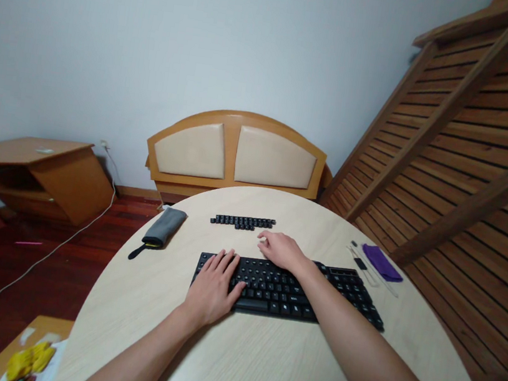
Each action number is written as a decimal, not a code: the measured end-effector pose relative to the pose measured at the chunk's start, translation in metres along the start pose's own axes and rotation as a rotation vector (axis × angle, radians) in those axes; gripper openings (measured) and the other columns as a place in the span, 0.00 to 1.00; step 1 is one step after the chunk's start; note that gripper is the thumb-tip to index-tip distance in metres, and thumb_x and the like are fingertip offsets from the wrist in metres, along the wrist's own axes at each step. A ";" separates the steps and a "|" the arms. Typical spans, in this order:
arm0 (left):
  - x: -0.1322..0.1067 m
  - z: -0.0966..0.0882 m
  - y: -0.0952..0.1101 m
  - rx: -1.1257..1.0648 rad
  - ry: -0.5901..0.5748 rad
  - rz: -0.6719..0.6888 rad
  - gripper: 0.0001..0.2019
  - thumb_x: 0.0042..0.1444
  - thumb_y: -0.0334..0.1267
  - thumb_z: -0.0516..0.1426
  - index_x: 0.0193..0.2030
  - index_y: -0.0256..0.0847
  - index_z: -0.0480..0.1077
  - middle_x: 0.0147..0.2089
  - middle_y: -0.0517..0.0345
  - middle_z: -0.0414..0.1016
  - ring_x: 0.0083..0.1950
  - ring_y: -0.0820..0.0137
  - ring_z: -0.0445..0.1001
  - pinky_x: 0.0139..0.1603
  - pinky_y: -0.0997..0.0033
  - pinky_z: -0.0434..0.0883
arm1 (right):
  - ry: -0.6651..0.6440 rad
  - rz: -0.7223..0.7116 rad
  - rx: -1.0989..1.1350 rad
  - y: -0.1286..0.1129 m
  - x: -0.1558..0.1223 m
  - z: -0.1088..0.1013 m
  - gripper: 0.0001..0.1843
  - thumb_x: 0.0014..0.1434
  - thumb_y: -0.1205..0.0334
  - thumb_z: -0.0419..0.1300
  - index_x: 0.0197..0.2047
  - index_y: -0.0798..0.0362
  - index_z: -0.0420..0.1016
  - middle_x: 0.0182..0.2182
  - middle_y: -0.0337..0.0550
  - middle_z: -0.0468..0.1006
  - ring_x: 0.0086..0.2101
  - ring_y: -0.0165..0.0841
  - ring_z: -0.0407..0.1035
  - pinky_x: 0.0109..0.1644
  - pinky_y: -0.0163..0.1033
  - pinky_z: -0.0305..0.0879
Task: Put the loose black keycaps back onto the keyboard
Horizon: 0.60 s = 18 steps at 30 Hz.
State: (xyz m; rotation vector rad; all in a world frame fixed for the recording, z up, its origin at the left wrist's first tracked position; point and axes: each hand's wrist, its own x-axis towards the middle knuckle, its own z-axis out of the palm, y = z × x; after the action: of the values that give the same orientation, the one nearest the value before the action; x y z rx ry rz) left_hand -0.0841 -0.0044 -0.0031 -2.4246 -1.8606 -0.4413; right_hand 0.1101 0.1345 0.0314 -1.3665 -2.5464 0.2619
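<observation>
A black keyboard [334, 290] lies across the middle of a round pale wooden table [257, 367]. My left hand [214, 289] rests flat on the keyboard's left end, fingers stretched out and together. My right hand [279, 249] is at the keyboard's far edge, fingers curled down toward the table just short of a row of loose black keycaps [243, 221] laid out behind the keyboard. Whether its fingertips pinch a keycap is hidden.
A grey pouch with a black strap [162, 228] lies at the table's left. At the right are a purple cloth [382, 262] and thin tools [360, 260]. A bed headboard [235, 153], slatted bed frame [469, 139], low cabinet [43, 173] and floor cable [25, 272] surround the table.
</observation>
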 end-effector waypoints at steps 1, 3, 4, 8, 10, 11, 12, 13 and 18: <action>0.000 0.000 0.000 0.001 0.004 0.001 0.30 0.68 0.53 0.46 0.70 0.36 0.57 0.72 0.47 0.55 0.73 0.53 0.53 0.70 0.48 0.56 | -0.002 0.013 -0.014 -0.002 0.009 0.003 0.20 0.63 0.58 0.57 0.57 0.48 0.72 0.41 0.45 0.82 0.45 0.41 0.75 0.47 0.41 0.65; 0.000 0.000 0.000 -0.001 0.017 0.004 0.30 0.68 0.53 0.46 0.70 0.36 0.58 0.72 0.47 0.56 0.73 0.54 0.54 0.70 0.49 0.56 | 0.000 0.039 -0.032 -0.005 0.025 0.009 0.24 0.62 0.60 0.57 0.61 0.50 0.69 0.45 0.49 0.81 0.47 0.43 0.74 0.49 0.43 0.65; 0.000 0.000 0.000 -0.003 0.024 0.006 0.29 0.68 0.53 0.46 0.69 0.37 0.58 0.72 0.47 0.57 0.72 0.53 0.54 0.70 0.49 0.57 | 0.001 0.049 -0.036 -0.005 0.032 0.013 0.25 0.62 0.60 0.57 0.62 0.50 0.68 0.47 0.50 0.80 0.48 0.43 0.74 0.50 0.43 0.65; 0.000 0.000 -0.001 -0.009 0.024 0.012 0.29 0.68 0.53 0.46 0.69 0.37 0.58 0.72 0.47 0.57 0.72 0.53 0.54 0.70 0.48 0.56 | 0.008 0.070 -0.038 -0.004 0.047 0.022 0.25 0.63 0.60 0.56 0.63 0.49 0.68 0.52 0.52 0.78 0.50 0.43 0.72 0.53 0.44 0.65; 0.000 0.000 -0.001 -0.014 0.017 0.012 0.30 0.68 0.53 0.46 0.70 0.37 0.58 0.72 0.46 0.57 0.73 0.53 0.54 0.70 0.48 0.56 | 0.014 0.073 -0.030 -0.002 0.048 0.023 0.22 0.63 0.61 0.57 0.61 0.49 0.70 0.52 0.52 0.77 0.51 0.43 0.72 0.54 0.44 0.64; 0.000 0.001 -0.001 -0.017 0.018 0.012 0.30 0.68 0.53 0.46 0.70 0.37 0.58 0.72 0.46 0.57 0.73 0.53 0.54 0.70 0.48 0.56 | 0.018 0.075 -0.024 -0.001 0.048 0.023 0.20 0.63 0.61 0.57 0.59 0.49 0.72 0.51 0.51 0.78 0.50 0.42 0.72 0.53 0.44 0.64; 0.000 0.001 -0.001 -0.021 0.021 0.014 0.30 0.68 0.53 0.46 0.70 0.37 0.58 0.72 0.46 0.57 0.73 0.53 0.54 0.70 0.48 0.56 | 0.021 0.077 -0.015 -0.001 0.047 0.023 0.18 0.63 0.61 0.57 0.56 0.49 0.73 0.50 0.51 0.79 0.50 0.42 0.72 0.53 0.44 0.65; 0.000 0.002 -0.002 -0.025 0.026 0.016 0.29 0.68 0.53 0.46 0.70 0.37 0.58 0.72 0.46 0.57 0.73 0.53 0.54 0.70 0.47 0.56 | 0.024 0.078 -0.005 0.000 0.045 0.022 0.16 0.63 0.60 0.58 0.54 0.49 0.75 0.48 0.50 0.79 0.49 0.41 0.73 0.52 0.43 0.65; 0.000 -0.001 -0.001 -0.041 0.040 0.026 0.28 0.68 0.51 0.47 0.70 0.39 0.57 0.72 0.46 0.57 0.73 0.53 0.54 0.69 0.46 0.57 | 0.004 0.057 0.075 0.005 0.026 0.011 0.09 0.59 0.62 0.61 0.42 0.51 0.79 0.41 0.46 0.82 0.44 0.37 0.74 0.48 0.37 0.65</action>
State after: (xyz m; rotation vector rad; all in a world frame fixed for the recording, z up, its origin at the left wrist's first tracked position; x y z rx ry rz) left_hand -0.0852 -0.0043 -0.0022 -2.4432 -1.8203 -0.5278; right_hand 0.0969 0.1581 0.0232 -1.4113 -2.4713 0.3607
